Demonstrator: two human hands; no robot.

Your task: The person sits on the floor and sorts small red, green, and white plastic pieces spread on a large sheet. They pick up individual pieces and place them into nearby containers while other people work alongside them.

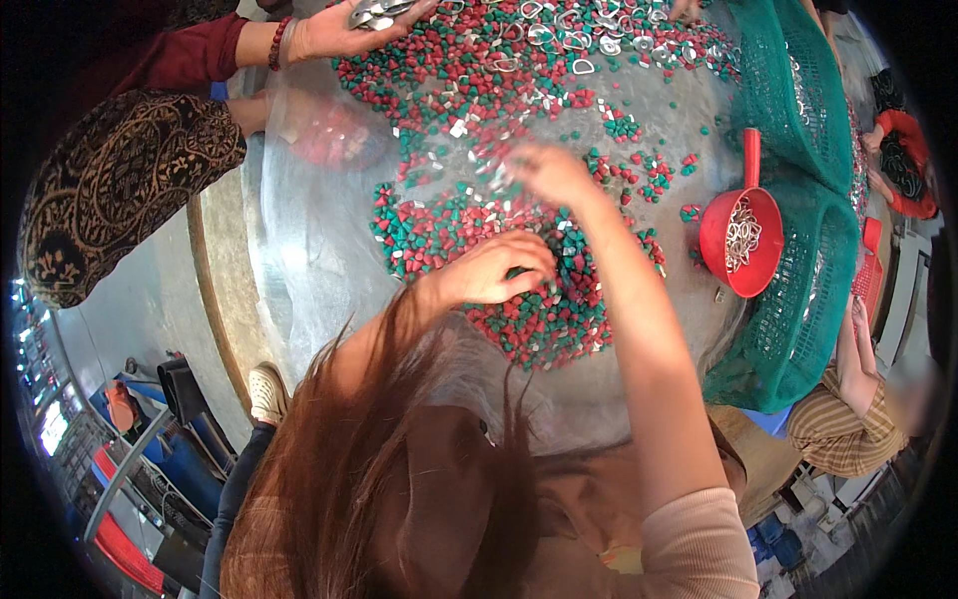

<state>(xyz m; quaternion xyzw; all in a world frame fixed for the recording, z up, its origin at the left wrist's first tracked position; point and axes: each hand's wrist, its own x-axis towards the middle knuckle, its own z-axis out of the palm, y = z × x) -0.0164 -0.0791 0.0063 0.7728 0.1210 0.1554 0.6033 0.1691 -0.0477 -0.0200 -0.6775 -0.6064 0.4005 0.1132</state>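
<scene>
My left hand point(502, 268) rests palm down on a pile of small red and green pyramid-shaped pieces point(439, 230). Its fingers are loosely curved, with a gap between thumb and forefinger. Ahead of it and a little to the right, my right hand point(552, 175) hovers over the same spread. Motion smears its fingertips, and blurred pale and red bits show beside them, so I cannot tell whether it holds anything. Several flat silver metal rings point(574, 40) lie among the pieces at the far side.
A red ladle-like scoop point(715, 235) with metal rings inside stands at the right, beside green mesh baskets point(798, 299). Clear plastic sheeting point(319, 240) covers the table. At far left, another person's hand point(334, 32) holds metal pieces. More people sit along the right.
</scene>
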